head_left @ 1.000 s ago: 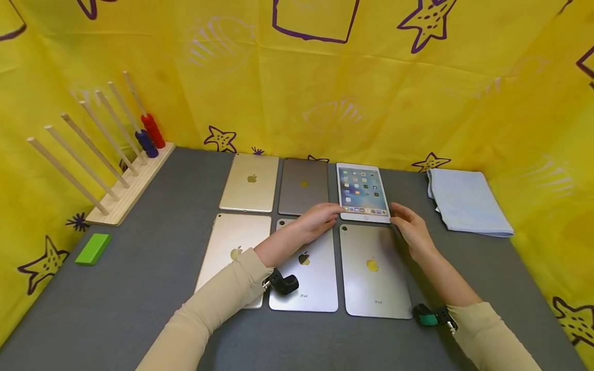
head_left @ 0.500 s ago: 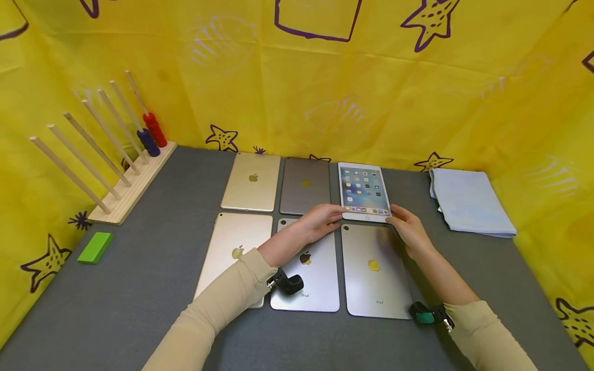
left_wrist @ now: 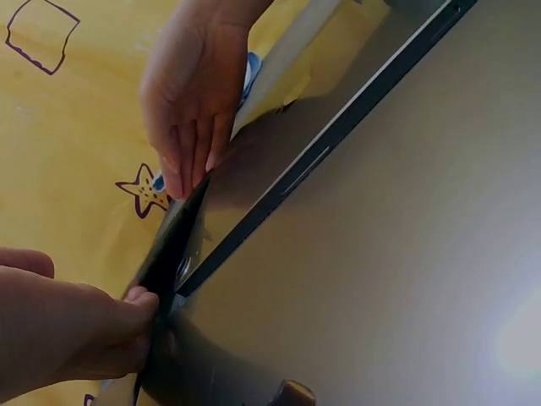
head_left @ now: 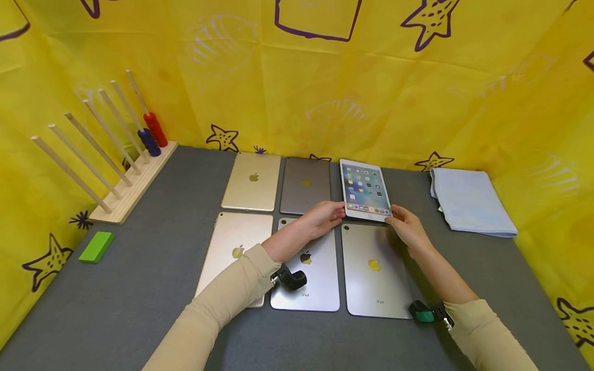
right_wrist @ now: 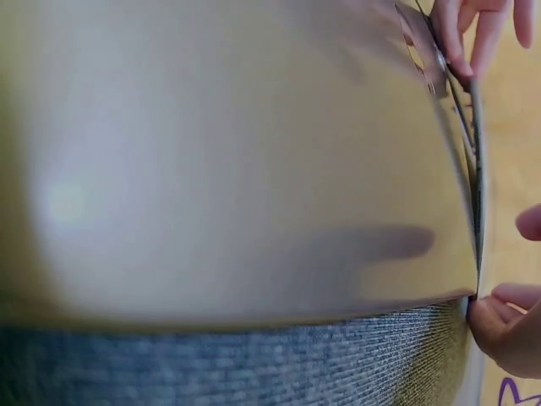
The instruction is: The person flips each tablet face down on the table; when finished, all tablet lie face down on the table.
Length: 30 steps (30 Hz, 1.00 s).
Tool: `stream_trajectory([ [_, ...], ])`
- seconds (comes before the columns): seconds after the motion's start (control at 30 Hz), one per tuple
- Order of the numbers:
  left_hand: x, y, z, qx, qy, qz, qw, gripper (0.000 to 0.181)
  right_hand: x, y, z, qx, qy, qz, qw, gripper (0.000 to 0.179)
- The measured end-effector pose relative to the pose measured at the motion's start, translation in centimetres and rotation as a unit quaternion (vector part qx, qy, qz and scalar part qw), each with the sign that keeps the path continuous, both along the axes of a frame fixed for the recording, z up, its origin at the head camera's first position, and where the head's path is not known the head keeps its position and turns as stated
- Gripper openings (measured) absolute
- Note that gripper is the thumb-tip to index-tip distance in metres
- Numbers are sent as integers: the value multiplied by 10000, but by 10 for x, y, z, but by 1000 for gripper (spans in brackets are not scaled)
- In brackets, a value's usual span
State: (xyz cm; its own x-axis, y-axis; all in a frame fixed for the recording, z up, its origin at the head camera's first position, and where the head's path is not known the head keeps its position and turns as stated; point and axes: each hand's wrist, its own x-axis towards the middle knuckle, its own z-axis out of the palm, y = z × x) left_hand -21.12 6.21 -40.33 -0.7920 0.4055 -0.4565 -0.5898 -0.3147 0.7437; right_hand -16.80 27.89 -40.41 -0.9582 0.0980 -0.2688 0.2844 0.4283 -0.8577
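Note:
In the head view, a white-framed tablet [head_left: 366, 188] with its home screen lit is at the back right of a group of tablets. My left hand [head_left: 322, 219] grips its near left corner, and my right hand [head_left: 408, 229] pinches the near right corner. The held tablet tilts a little, its screen facing up. Just in front lies a silver tablet [head_left: 378, 281], back up. Another silver tablet [head_left: 303, 296] is under my left forearm. The left wrist view shows the left thumb and fingers [left_wrist: 127, 326] at the tablet's edge.
Back up, a gold tablet [head_left: 250, 190] and a dark grey one [head_left: 306, 175] form the far row. A second gold tablet [head_left: 238, 232] is partly hidden by my sleeve. A wooden peg stand [head_left: 125, 190], a green block [head_left: 96, 247] and a folded blue cloth [head_left: 473, 201] surround them.
Both hands have taken hold of the lit tablet at its near corners. Its far edge has risen slightly, and it now tilts where it lay flat before.

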Motion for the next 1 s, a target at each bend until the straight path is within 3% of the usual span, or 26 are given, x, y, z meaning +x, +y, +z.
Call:
stream_trajectory([
  [0.23,-3,-2,-4,-423,770,-114,9961,34,-2,0,-2,14,40,43,10000,58],
  [0.37,-3,-2,-4,-665,1116,21,9915,36,-3,-3,-1,109,0,158,9998,55],
  [0.53,-3,-2,-3,-752,1250,383,9886,31,-5,-10,1,864,115,742,9934,55],
  [0.7,-2,-4,-3,-680,1332,525,9874,40,-7,-22,4,1746,663,1313,9736,58],
  [0.83,-1,-4,-3,-667,1374,474,9871,45,-9,-37,7,1698,1098,1407,9692,60],
  [1.0,-1,-7,0,-565,1483,544,9858,39,-11,-49,11,1613,1316,1444,9674,66],
])
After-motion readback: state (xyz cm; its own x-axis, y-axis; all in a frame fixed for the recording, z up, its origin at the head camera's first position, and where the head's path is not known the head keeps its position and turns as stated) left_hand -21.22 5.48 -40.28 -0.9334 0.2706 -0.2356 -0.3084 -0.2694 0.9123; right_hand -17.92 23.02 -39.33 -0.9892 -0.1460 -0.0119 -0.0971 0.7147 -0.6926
